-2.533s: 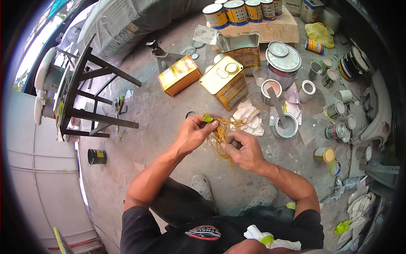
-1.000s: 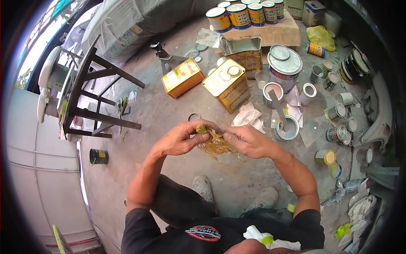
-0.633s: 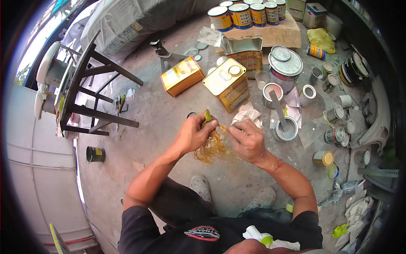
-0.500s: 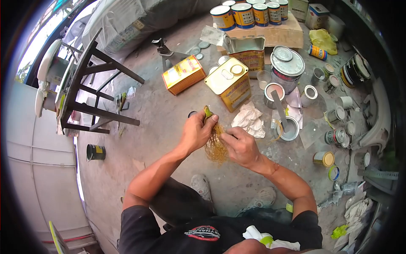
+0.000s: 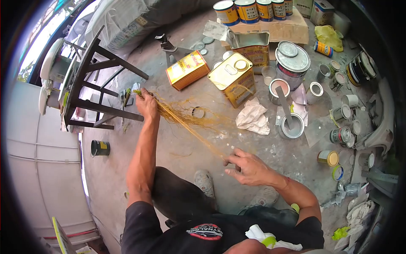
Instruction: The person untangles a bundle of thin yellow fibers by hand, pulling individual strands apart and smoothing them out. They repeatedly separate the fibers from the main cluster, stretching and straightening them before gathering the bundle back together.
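My left hand (image 5: pixel 148 103) is closed around the gathered end of a bundle of yellow-brown strands (image 5: pixel 179 114), and a green tip pokes out above the fist. Loose, tangled strands fan out to the right from that hand. A straighter group runs taut down to my right hand (image 5: pixel 249 168), whose curled fingertips catch its far end; thumb and other fingers are partly apart. Behind the strands, a small dark ring (image 5: pixel 198 112) lies on the floor. Closest beyond the bundle are a yellow metal can (image 5: pixel 232 80) and a crumpled white cloth (image 5: pixel 253 117).
An orange-yellow tin (image 5: pixel 187 71) lies beyond my hands. At right stand a large lidded paint can (image 5: pixel 292 63), an open can (image 5: pixel 292 127) with a stirring stick (image 5: pixel 284 106), and several smaller tins. A dark stand (image 5: pixel 101 84) is at left, with a black pot (image 5: pixel 100 148) below it.
My left hand has moved left and up with the bundle, while my right hand has moved down and slightly right. The strands, bunched between both hands before, are now drawn out long.
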Demonstrator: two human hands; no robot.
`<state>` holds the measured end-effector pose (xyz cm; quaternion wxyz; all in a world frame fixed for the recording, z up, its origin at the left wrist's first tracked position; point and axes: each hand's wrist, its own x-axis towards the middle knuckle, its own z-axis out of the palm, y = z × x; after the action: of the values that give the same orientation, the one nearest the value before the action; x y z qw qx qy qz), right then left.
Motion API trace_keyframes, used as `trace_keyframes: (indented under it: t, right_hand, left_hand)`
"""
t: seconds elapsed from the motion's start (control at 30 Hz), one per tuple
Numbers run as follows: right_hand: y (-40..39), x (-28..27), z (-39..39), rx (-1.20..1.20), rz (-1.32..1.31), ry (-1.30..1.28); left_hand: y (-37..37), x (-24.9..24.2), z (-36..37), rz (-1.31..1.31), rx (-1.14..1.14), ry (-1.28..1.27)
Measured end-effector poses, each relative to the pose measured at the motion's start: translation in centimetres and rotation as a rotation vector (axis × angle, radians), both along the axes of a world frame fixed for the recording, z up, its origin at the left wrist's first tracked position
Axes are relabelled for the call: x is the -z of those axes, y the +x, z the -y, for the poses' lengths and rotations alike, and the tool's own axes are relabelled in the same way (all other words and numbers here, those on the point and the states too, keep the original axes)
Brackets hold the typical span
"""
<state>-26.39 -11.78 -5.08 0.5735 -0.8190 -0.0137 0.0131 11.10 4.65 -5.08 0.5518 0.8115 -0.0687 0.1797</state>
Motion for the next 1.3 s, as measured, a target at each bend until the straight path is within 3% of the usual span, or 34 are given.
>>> trace_keyframes:
  t: [0.07,0.13,0.2,0.23,0.27,0.33,0.37,0.43,0.47,0.53,0.6,0.67,0.73,0.8,0.83,0.9,0.97,1.03,1.13,1.2,1.23,1.3]
  right_hand:
    - [0.1,-1.9,0.1,-0.026,-0.038,-0.024]
    - [0.5,-3.4,0.5,0.230,0.641,-0.396]
    - [0.9,-3.6,1.2,0.165,0.699,-0.263]
    - [0.8,-3.5,1.2,0.095,0.746,-0.116]
    - [0.7,-3.3,1.1,0.099,0.742,-0.112]
    - [1.0,-2.8,1.2,-0.004,0.631,0.326]
    - [0.5,-3.1,1.1,0.000,0.634,0.322]
    - [-0.7,-4.1,0.8,-0.294,-0.126,0.679]
    - [-0.6,-4.3,1.3,-0.294,-0.121,0.674]
    - [-0.7,-3.9,2.4,-0.685,-0.110,0.213]
    - [-3.0,-2.2,2.6,-0.818,-0.045,0.244]
    - [-3.6,-2.0,3.5,-0.937,0.036,0.273]
    - [-3.3,-3.8,5.4,-0.386,-0.070,-0.211]
    - [-1.5,-4.0,5.7,0.024,0.141,-0.367]
    - [-0.4,-4.1,5.8,0.024,0.138,-0.371]
    - [1.7,-4.0,5.1,0.252,0.424,-0.191]
    - [2.9,-3.8,3.7,0.234,0.357,-0.093]
    - [4.4,-3.4,2.1,0.213,0.287,-0.004]
    - [6.1,-1.3,0.6,0.360,0.502,-0.089]
    - [6.1,0.2,0.7,0.347,0.360,0.047]
    - [5.8,0.6,1.1,0.348,0.353,0.042]
    - [5.3,1.0,2.2,0.272,-0.005,0.383]
  left_hand:
    - [0.6,0.4,-0.7,0.017,-0.126,0.056]
    - [-1.2,-0.6,0.7,0.058,-0.039,0.182]
    - [-0.4,1.5,1.3,0.116,0.036,0.285]
    - [-1.5,1.5,2.2,-0.168,0.174,-0.092]
    - [-2.2,1.4,2.6,-0.450,0.301,-0.473]
    - [-1.4,1.8,2.7,-0.580,0.320,-0.477]
    - [-1.0,2.0,2.6,-0.578,0.265,-0.446]
    - [-1.1,1.2,2.1,-0.541,0.225,-0.395]
    - [0.3,1.3,1.5,-0.536,0.230,-0.397]
    - [2.8,1.8,-0.5,-0.153,0.181,-0.126]
    - [2.8,-0.3,-2.8,0.170,-0.050,0.212]
    - [2.3,-1.5,-3.9,0.170,-0.086,0.324]
    - [-2.8,-5.3,-1.0,-0.454,0.412,0.409]
    - [-5.9,-7.3,1.0,-0.522,0.762,0.604]
    - [-8.3,-9.0,2.0,-0.434,0.826,0.702]
    - [-12.1,-10.9,3.2,-0.339,0.890,0.808]
    - [-14.5,-10.8,3.8,-0.453,0.932,0.526]
    - [-16.8,-9.4,5.0,-0.419,0.893,0.446]
    - [-17.7,-7.0,5.7,-0.481,0.935,0.341]
    - [-17.7,-6.5,5.8,-0.581,1.017,0.304]
    - [-17.6,-7.0,5.8,-0.767,1.139,0.165]
    - [-16.9,-7.1,5.7,-0.985,1.323,0.016]
